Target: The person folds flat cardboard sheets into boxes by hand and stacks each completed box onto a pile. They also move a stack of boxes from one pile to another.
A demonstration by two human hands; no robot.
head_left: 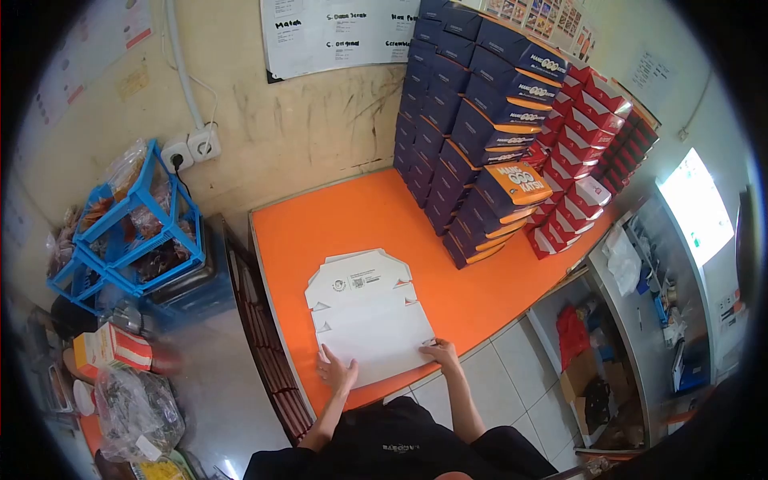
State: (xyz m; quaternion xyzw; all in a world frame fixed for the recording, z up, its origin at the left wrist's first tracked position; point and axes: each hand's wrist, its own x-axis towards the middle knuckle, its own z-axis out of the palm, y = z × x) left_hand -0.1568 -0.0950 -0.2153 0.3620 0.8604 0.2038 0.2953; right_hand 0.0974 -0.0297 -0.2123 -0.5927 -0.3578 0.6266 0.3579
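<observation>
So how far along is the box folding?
Done: many folded blue boxes and red boxes stacked against the wall. In hand: one flat box blank on the orange table, left hand and right hand on its near edge. Remaining: every fold on this blank.

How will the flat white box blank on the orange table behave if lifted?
The box blank is thin and wide, so probably light and saggy. Its fold lines likely let it bend. Lying flat, it should slide, not tip.
</observation>
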